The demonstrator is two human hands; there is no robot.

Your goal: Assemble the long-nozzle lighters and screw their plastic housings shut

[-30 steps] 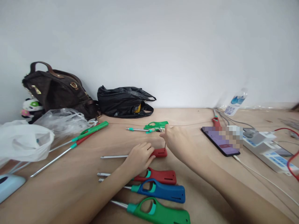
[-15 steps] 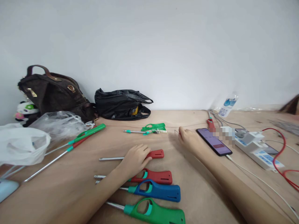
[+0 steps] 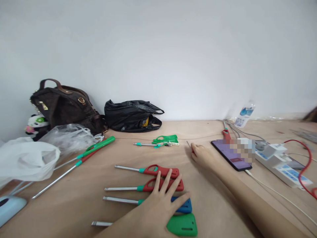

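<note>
My left hand (image 3: pixel 162 203) is spread wide over a row of long-necked gas lighters, its fingertips on or just above their handles. The far red lighter (image 3: pixel 162 170), a second red lighter (image 3: pixel 123 189), a blue lighter (image 3: pixel 184 205) and a green lighter (image 3: pixel 183 225) lie side by side, the nearer three partly covered by the hand. Closed on the table to the right, my right hand (image 3: pixel 203 157) grips what looks like a small screwdriver (image 3: pixel 188 144); a thin metal shaft and a bit of red show. Left of it lies an opened green lighter (image 3: pixel 164 140) with its inner parts exposed.
Two more lighters (image 3: pixel 97 147) lie at left beside a white plastic bag (image 3: pixel 29 158). A brown backpack (image 3: pixel 64 105) and a black bag (image 3: pixel 131 115) stand by the wall. At right are a phone (image 3: pixel 229 155), a power strip (image 3: pixel 284 170), cables and a bottle (image 3: pixel 245 114).
My left hand has left the far red lighter and come nearer, opening out over the row. That lighter now lies uncovered. The right hand stays closed in about the same place.
</note>
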